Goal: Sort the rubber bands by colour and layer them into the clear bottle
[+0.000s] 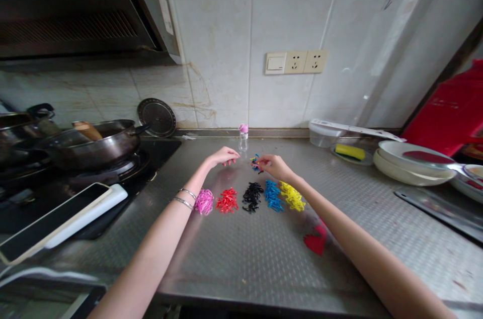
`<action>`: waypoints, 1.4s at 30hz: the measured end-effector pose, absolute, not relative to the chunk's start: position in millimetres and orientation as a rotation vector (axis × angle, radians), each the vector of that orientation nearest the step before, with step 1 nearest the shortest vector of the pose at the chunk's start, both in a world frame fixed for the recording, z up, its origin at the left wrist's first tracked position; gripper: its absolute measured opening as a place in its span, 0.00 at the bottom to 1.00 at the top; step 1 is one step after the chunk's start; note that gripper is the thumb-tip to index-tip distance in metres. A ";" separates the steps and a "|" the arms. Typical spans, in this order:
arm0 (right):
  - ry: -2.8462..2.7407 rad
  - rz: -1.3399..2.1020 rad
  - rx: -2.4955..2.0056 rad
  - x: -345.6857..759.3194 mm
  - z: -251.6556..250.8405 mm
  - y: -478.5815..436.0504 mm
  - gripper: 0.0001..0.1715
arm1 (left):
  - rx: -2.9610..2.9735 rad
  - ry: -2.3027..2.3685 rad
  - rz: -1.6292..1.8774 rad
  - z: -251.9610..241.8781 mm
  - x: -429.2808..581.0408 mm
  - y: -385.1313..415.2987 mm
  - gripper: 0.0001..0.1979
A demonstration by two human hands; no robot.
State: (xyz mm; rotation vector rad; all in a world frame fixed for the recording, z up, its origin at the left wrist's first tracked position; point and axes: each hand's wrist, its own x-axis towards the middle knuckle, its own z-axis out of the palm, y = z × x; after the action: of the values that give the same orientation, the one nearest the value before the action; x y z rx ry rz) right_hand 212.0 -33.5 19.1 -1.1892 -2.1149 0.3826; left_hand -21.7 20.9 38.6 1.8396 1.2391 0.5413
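Small rubber-band-like pieces lie in colour-sorted heaps: a pink heap, a red heap, a black heap, a blue heap and a yellow heap. Behind them is a small mixed-colour heap. My right hand is at this mixed heap, its fingertips pinched together on its pieces. To the left, my left hand hovers over the counter with fingers bent and close together; what they hold, if anything, cannot be made out. Between and behind both hands stands a clear bottle with a pink cap.
A red heart-shaped piece lies by my right forearm. On the left are a stove with a pan and a white-edged device. Bowls, a yellow sponge and a knife lie right on the steel counter.
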 end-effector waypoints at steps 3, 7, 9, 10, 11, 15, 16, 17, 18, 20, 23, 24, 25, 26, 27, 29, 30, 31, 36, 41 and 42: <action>-2.208 0.397 -1.027 185.9 22.3 -49.0 0.11 | 1.841 1.261 0.577 43.1 -27.0 22.1 0.16; -2.371 0.386 -0.789 142.4 27.7 -75.8 0.11 | 1.849 1.258 0.574 42.7 -27.1 23.4 0.16; -2.428 0.353 -0.726 122.2 30.0 -87.1 0.11 | 1.855 1.251 0.577 41.9 -25.7 23.6 0.16; -2.456 0.338 -0.699 113.4 30.8 -91.5 0.11 | 1.860 1.252 0.578 41.6 -25.0 23.4 0.16; -2.482 0.323 -0.677 105.6 31.2 -95.0 0.11 | 1.866 1.252 0.577 41.5 -24.4 23.2 0.16; -2.539 0.287 -0.631 85.8 30.0 -101.8 0.13 | 1.893 1.228 0.569 41.9 -23.7 22.1 0.16; -2.544 0.287 -0.619 84.2 29.4 -102.3 0.13 | 1.898 1.218 0.568 41.9 -23.7 22.1 0.16; -2.542 0.291 -0.607 84.3 28.9 -102.5 0.14 | 1.904 1.212 0.568 41.9 -23.6 22.2 0.16; -2.531 0.297 -0.602 86.3 28.6 -102.2 0.14 | 1.910 1.207 0.566 41.7 -23.3 22.5 0.16; -2.482 0.307 -0.629 96.4 28.9 -100.0 0.15 | 1.926 1.196 0.566 40.7 -21.3 23.2 0.16; -2.370 0.318 -0.749 127.5 31.9 -91.4 0.14 | 1.948 1.194 0.592 36.8 -12.3 23.3 0.15; -2.332 0.320 -0.788 141.5 33.3 -86.9 0.14 | 1.960 1.199 0.604 34.9 -7.4 22.8 0.14; -2.275 0.319 -0.843 156.7 34.7 -81.8 0.13 | 1.976 1.208 0.615 32.7 -1.6 22.1 0.14; -2.207 0.313 -0.916 172.8 35.7 -76.1 0.14 | 2.000 1.211 0.620 30.4 4.9 21.0 0.13; -2.148 0.303 -0.992 189.3 36.3 -70.1 0.14 | 2.033 1.200 0.622 28.2 11.9 19.7 0.13; -2.019 0.240 -1.123 221.5 35.3 -58.0 0.13 | 2.123 1.130 0.630 24.5 26.6 16.3 0.11; -1.969 0.203 -1.178 236.3 33.7 -52.5 0.13 | 2.176 1.084 0.645 23.3 33.9 14.2 0.11; -1.919 0.162 -1.234 249.5 31.3 -47.6 0.13 | 2.231 1.042 0.661 22.5 40.9 11.9 0.11; -1.805 0.112 -1.468 286.6 15.8 -36.1 0.14 | 2.491 0.970 0.626 23.2 69.6 -3.0 0.10; -1.823 0.087 -1.612 290.1 7.7 -38.6 0.15 | 2.711 1.093 0.403 23.1 87.9 -15.9 0.10; -1.830 0.081 -1.630 290.0 7.1 -39.3 0.15 | 2.746 1.144 0.370 22.9 90.4 -17.5 0.10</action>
State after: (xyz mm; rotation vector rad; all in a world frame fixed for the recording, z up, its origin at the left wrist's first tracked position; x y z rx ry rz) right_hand 290.0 -39.3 7.1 -1.6304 -1.8303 0.0806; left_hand 90.4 -17.5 22.9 2.7461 1.1440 0.3698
